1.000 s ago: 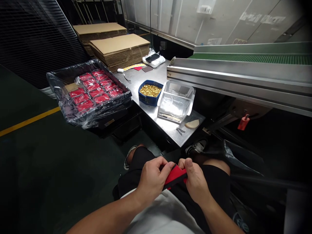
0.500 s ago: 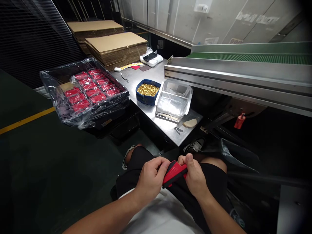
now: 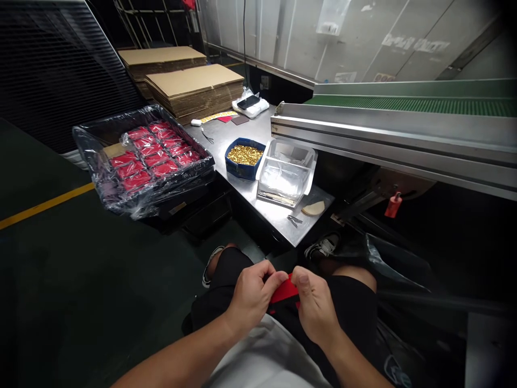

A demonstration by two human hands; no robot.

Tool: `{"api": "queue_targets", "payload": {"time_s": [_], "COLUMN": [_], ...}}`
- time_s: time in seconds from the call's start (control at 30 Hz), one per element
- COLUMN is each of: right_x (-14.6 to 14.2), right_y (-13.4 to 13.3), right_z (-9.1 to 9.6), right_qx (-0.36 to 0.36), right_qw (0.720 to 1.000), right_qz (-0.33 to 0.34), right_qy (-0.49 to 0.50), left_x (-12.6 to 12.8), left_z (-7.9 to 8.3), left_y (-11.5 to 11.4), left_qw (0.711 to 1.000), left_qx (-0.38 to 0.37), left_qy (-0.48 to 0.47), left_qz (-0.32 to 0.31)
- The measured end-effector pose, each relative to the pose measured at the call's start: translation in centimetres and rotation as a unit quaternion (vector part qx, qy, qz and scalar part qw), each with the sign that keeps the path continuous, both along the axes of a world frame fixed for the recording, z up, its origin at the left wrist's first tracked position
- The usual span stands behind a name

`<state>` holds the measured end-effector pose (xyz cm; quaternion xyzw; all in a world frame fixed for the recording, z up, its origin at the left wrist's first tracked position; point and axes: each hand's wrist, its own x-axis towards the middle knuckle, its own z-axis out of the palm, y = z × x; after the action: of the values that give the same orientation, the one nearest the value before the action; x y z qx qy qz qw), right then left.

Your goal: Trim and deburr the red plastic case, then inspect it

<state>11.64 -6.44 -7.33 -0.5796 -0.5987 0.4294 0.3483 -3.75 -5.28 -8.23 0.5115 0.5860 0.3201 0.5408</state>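
Over my lap, my left hand [image 3: 252, 296] and my right hand [image 3: 313, 304] are both closed on a small flat red pouch with a black edge [image 3: 284, 293], one hand at each end. Fingers and thumbs pinch it, and much of it is hidden between the hands. A black tray lined with clear plastic [image 3: 100, 134] stands to the far left with several red pouches [image 3: 151, 153] laid in rows.
A steel table [image 3: 258, 207] carries a blue bin of small gold pieces [image 3: 244, 156], a clear plastic box [image 3: 286, 172], a tan pad [image 3: 313, 208] and a phone [image 3: 248, 101]. Flat cardboard stacks [image 3: 194, 86] lie behind. A green conveyor [image 3: 404, 105] runs on the right.
The hands have closed in round the red pouch, so less of it shows now. The view has tilted slightly; the table things sit a little lower in the picture.
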Motion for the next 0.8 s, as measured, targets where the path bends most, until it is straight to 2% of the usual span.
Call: {"api": "queue_targets", "payload": {"time_s": [0.1, 0.2, 0.3, 0.4, 0.47, 0.67, 0.8], "right_x": [0.5, 1.3, 2.2, 2.7, 2.6, 1.7, 1.9], "right_y": [0.3, 0.7, 1.0, 1.1, 1.2, 0.9, 0.6], "right_z": [-0.3, -0.2, 0.1, 0.6, 0.8, 0.6, 0.3], "right_qx": [-0.047, -0.060, -0.059, -0.050, -0.046, -0.061, -0.059], "right_qw": [0.998, 0.995, 0.988, 0.977, 0.970, 0.952, 0.966], "right_qz": [-0.021, -0.041, -0.053, -0.055, -0.053, -0.051, -0.056], "right_qy": [0.038, 0.072, 0.131, 0.198, 0.234, 0.295, 0.244], "left_x": [-0.1, -0.8, -1.9, -2.6, -2.6, -1.4, -0.7], "left_z": [0.2, 0.3, -0.7, -2.1, -2.5, -0.9, -0.3], "left_y": [-0.1, -0.3, -0.5, -0.8, -1.1, -2.5, -3.0], "left_qw": [0.999, 0.998, 0.999, 0.999, 0.995, 0.954, 0.947], "left_qx": [-0.010, 0.019, 0.037, -0.012, -0.042, -0.118, -0.127], "left_qy": [-0.016, -0.014, -0.002, -0.042, -0.095, -0.273, -0.295], "left_qz": [-0.030, -0.056, -0.036, -0.005, -0.003, -0.017, -0.019]}}
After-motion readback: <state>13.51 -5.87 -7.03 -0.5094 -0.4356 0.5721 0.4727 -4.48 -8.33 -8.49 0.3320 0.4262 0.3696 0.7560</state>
